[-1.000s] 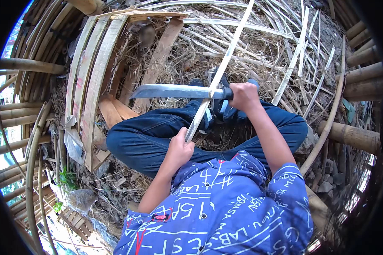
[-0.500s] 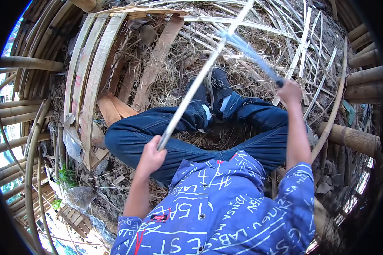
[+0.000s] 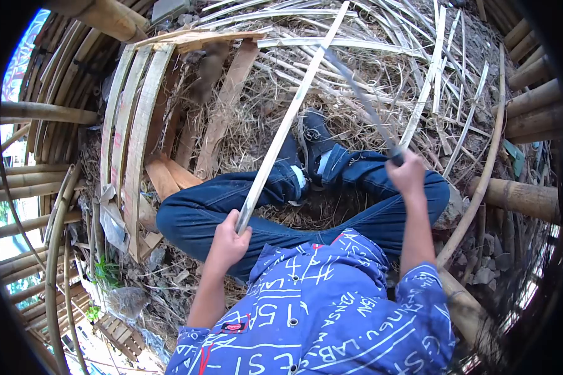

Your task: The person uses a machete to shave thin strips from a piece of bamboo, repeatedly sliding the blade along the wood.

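My left hand (image 3: 229, 242) is closed around the lower end of a long pale bamboo strip (image 3: 289, 122), which slants up and away to the right. In my right hand (image 3: 409, 173) is the dark handle of a long-bladed knife (image 3: 363, 94). Its grey blade points up and to the left, and its tip overlaps the strip near the far end in this view. Both hands are over my crossed legs (image 3: 206, 194), clad in blue jeans.
A wooden slatted crate (image 3: 149, 87) stands at the left. Many pale bamboo strips (image 3: 435, 81) lie over shavings (image 3: 263, 94) on the ground ahead and to the right. Bamboo poles (image 3: 522, 199) line both sides. A plastic bag (image 3: 112, 222) hangs by the crate.
My right hand has come down and left, drawing the knife toward me. My left hand has shifted slightly, still holding the bamboo strip.
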{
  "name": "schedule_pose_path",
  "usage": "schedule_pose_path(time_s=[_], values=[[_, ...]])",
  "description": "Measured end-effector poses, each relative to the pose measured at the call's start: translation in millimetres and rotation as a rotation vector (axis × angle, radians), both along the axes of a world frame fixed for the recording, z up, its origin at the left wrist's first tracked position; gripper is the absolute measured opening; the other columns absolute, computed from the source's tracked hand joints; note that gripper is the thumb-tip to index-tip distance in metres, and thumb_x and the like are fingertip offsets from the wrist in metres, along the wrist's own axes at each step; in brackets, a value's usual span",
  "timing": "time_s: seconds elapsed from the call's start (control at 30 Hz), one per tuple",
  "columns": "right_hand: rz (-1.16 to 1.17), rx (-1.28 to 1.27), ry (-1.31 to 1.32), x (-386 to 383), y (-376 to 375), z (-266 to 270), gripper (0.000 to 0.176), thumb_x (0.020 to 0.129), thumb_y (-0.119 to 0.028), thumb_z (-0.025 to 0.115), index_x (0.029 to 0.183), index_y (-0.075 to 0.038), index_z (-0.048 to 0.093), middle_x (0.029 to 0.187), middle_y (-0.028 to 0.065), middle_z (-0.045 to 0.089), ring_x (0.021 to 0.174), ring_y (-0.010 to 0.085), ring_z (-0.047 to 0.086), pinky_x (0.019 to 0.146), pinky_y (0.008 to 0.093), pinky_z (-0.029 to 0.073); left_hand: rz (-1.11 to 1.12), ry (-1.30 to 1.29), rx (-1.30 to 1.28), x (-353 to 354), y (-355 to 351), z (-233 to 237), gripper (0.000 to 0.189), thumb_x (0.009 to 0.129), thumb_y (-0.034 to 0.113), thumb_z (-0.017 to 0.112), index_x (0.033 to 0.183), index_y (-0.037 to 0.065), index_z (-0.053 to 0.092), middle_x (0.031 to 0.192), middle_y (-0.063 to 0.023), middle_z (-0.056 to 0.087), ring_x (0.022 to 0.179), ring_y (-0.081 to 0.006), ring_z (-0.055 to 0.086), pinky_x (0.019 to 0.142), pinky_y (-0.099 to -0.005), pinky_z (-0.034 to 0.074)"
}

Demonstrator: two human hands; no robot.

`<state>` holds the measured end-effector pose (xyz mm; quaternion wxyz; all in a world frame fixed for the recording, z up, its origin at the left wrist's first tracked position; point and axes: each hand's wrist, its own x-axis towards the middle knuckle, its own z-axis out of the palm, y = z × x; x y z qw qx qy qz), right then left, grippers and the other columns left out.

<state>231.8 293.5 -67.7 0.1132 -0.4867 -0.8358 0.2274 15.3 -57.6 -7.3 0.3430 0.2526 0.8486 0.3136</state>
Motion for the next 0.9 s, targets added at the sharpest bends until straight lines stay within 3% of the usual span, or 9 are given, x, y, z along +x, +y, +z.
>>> schedule_pose_path(time_s=[0.07,0.13,0.23,0.27,0.37,0.6,0.9], values=[[0.057,-0.19,0.092,-19.1,-32.4,6.7,0.02,0.066,-0.023,0.07,0.079,-0.007,0.068,0.071,0.0153,0.066,0.069,0.0342,0.065,0.063,0.0416,0.051,-0.009,0.031,-0.013,7.3,9.5,-1.1,0.027,0.082,0.015,0.066,0.083,0.0,0.044,0.063,-0.0245,0.051,0.054,-0.0398,0.043,0.052,-0.0404,0.041],[0.137,-0.284,0.192,-33.3,-62.3,5.6,0.021,0.066,-0.023,0.07,0.08,-0.007,0.069,0.072,0.0173,0.066,0.071,0.0361,0.065,0.065,0.042,0.052,-0.005,0.014,-0.027,12.3,18.8,-2.1,0.026,0.083,0.015,0.065,0.083,-0.001,0.044,0.064,-0.0254,0.052,0.058,-0.0422,0.053,0.054,-0.0416,0.043],[0.241,-0.36,0.218,-49.6,-98.0,11.8,0.018,0.067,-0.024,0.069,0.08,-0.01,0.07,0.067,0.016,0.065,0.068,0.0368,0.065,0.065,0.0449,0.052,-0.005,0.016,0.021,18.8,21.9,-15.1,0.024,0.083,0.014,0.063,0.083,-0.001,0.045,0.065,-0.0262,0.054,0.062,-0.0432,0.058,0.056,-0.0427,0.044],[0.295,-0.311,0.233,-54.0,-105.3,12.0,0.017,0.066,-0.021,0.069,0.078,-0.009,0.069,0.065,0.0161,0.063,0.063,0.0361,0.064,0.06,0.0418,0.051,-0.008,0.016,0.031,21.8,25.3,-14.3,0.024,0.083,0.014,0.063,0.083,-0.001,0.045,0.065,-0.0262,0.054,0.062,-0.0432,0.058,0.056,-0.0427,0.044],[0.449,-0.26,0.111,-68.4,-113.1,6.3,0.018,0.066,-0.026,0.068,0.073,-0.01,0.066,0.065,0.0167,0.063,0.065,0.0362,0.064,0.063,0.046,0.051,0.038,-0.067,0.002,29.4,28.8,-13.8,0.021,0.082,0.012,0.061,0.084,-0.002,0.045,0.065,-0.026,0.054,0.06,-0.042,0.058,0.057,-0.0435,0.044],[0.641,-0.012,-0.174,-86.7,-83.0,-14.0,0.02,0.062,-0.026,0.067,0.074,-0.01,0.065,0.07,0.0152,0.066,0.07,0.0325,0.067,0.064,0.0434,0.053,0.003,-0.09,0.037,33.2,18.0,-23.7,0.017,0.077,0.008,0.055,0.086,-0.001,0.044,0.06,-0.022,0.051,0.052,-0.0336,0.055,0.052,-0.041,0.043],[0.536,0.075,-0.295,-102.3,-21.1,-23.3,0.021,0.06,-0.025,0.069,0.074,-0.01,0.065,0.073,0.0132,0.067,0.073,0.0313,0.067,0.068,0.0415,0.053,0.051,-0.196,-0.054,36.4,14.0,-7.3,0.018,0.076,0.008,0.055,0.087,-0.001,0.045,0.059,-0.0226,0.051,0.053,-0.0342,0.058,0.053,-0.0406,0.045]])
